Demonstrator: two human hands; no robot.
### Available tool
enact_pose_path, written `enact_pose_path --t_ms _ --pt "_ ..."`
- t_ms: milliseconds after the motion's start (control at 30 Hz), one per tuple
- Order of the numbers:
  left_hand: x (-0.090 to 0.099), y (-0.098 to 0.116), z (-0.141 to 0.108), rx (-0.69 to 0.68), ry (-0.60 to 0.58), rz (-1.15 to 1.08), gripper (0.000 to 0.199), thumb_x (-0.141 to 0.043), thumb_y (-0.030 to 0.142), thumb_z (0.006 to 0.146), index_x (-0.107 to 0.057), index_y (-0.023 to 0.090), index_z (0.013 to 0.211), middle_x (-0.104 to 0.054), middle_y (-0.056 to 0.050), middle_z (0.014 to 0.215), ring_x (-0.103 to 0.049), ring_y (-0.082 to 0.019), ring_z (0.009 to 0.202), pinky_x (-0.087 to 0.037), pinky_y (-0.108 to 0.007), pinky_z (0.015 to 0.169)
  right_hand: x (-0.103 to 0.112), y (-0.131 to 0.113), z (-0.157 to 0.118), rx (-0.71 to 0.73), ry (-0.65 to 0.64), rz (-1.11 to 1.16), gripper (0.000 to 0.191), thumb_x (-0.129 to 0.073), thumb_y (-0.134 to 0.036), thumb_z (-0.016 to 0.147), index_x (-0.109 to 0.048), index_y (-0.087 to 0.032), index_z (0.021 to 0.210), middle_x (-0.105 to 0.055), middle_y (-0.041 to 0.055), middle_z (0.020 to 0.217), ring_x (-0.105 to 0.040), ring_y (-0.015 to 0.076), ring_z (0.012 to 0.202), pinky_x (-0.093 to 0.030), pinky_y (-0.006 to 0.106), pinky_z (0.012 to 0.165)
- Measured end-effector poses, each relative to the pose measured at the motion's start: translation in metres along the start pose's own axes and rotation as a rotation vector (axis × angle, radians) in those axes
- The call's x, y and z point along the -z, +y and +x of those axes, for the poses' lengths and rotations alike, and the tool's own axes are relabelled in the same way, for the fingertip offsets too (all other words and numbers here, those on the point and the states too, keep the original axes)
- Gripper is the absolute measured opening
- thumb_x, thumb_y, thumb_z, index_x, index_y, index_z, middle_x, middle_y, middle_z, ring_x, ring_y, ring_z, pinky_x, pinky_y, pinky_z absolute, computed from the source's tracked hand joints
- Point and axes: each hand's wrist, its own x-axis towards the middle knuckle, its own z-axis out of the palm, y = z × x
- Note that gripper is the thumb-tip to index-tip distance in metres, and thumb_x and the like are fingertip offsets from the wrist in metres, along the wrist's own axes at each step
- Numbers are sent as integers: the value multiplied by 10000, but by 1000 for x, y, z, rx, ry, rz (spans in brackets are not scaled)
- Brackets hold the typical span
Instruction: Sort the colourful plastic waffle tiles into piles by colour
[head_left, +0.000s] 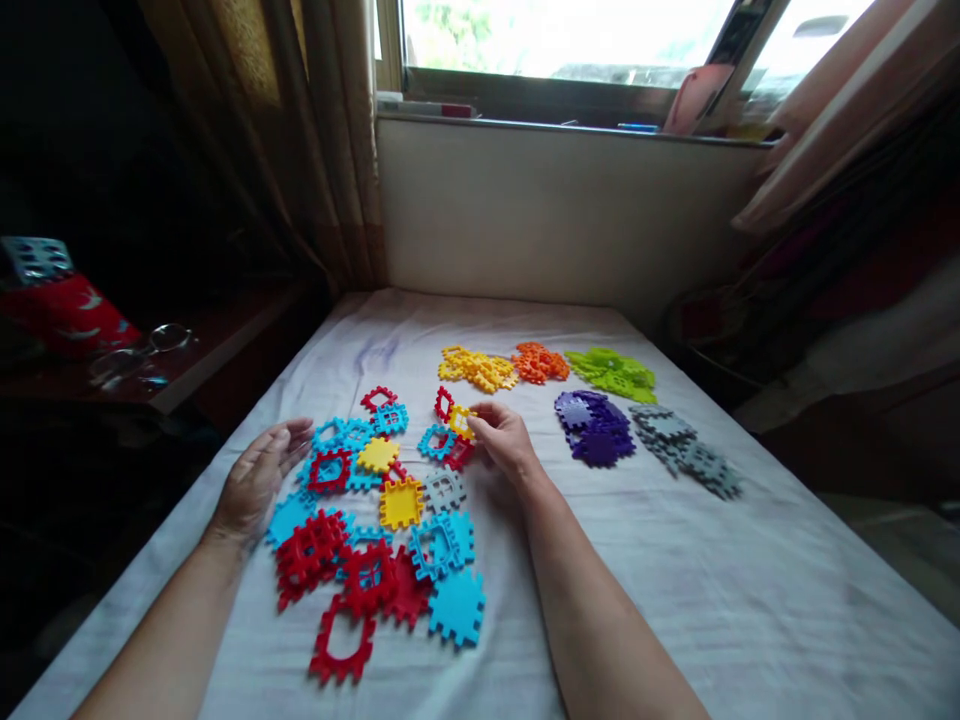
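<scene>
My right hand (pixel 506 437) pinches a small yellow interlocking plastic tile (pixel 461 421) at the far right of a mixed pile. Beside that tile lie red tiles and a blue frame tile (pixel 435 442). My left hand (pixel 262 470) rests at the pile's left edge, fingers apart, next to blue tiles (pixel 292 517). The pile also holds red tiles (pixel 311 550), flat yellow tiles (pixel 401 503) and a grey tile (pixel 444 490). Nearest me lie a red frame tile (pixel 321 655) and a solid blue tile (pixel 457 607).
Sorted heaps stand beyond my right hand: yellow (pixel 480 370), orange (pixel 540 363), green (pixel 613 375), purple (pixel 596 428) and grey (pixel 686 450). All lie on a pale sheet (pixel 645 580). Eyeglasses (pixel 142 355) and a red pouch (pixel 67 315) sit on a dark side table.
</scene>
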Motion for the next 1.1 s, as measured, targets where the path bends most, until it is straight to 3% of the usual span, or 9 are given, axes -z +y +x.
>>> enact_pose_path --t_ms 67,133,233,400,600,800,967,1100 --pt "1 1 0 7 -12 -4 474 -673 585 727 -678 212 1019 -711 -94 1207 -638 -277 1183 -516 -443 1039 4 -4 1 -35 -129 114 291 -683 -418 658 -688 -199 850 -674 -11 708 -563 117 571 -447 223 540" --pt "1 1 0 13 -21 12 461 -670 576 727 -683 215 1013 -725 -90 1168 -651 -276 1158 -517 -448 1037 5 -5 1 -60 -175 115 331 -688 -450 665 -699 -197 878 -663 -17 685 -531 107 526 -410 211 492" --pt "0 2 -1 14 -37 48 471 -682 577 709 -695 213 1007 -739 -88 1119 -666 -276 1121 -523 -440 1027 5 0 0 -22 -96 -116 233 -650 -399 719 -706 -211 845 -677 -18 690 -553 119 562 -430 220 528" --pt "-2 3 -3 -1 -32 65 489 -715 592 673 -705 212 979 -745 -81 1082 -683 -274 1062 -542 -435 995 10 1 -3 144 42 -611 171 -585 -276 811 -731 -245 895 -745 4 862 -624 146 711 -496 272 734" --pt "-4 6 -4 49 -39 29 466 -753 564 649 -718 220 962 -749 -50 1025 -691 -230 986 -553 -388 974 20 -25 -8 307 -55 -601 194 -588 -264 847 -747 -244 956 -724 10 912 -603 133 702 -487 249 729" --pt "-5 7 -4 34 -54 61 481 -749 571 653 -716 210 969 -751 -59 1009 -701 -235 970 -560 -392 960 30 -42 -13 294 -56 -939 210 -604 -257 887 -768 -316 1004 -703 12 951 -617 160 764 -444 263 696" --pt "-5 7 -5 32 -54 63 555 -774 623 608 -719 206 972 -752 -56 957 -705 -239 947 -567 -395 943 23 -47 -19 323 -193 -1056 218 -616 -239 887 -775 -346 990 -710 11 1008 -643 177 845 -445 265 703" --pt "-5 6 -4 52 -49 40 591 -796 642 569 -722 209 964 -754 -53 970 -703 -230 943 -565 -374 941 23 -42 -16 311 -111 -945 224 -582 -232 895 -758 -282 1026 -723 36 1000 -654 173 805 -483 277 760"
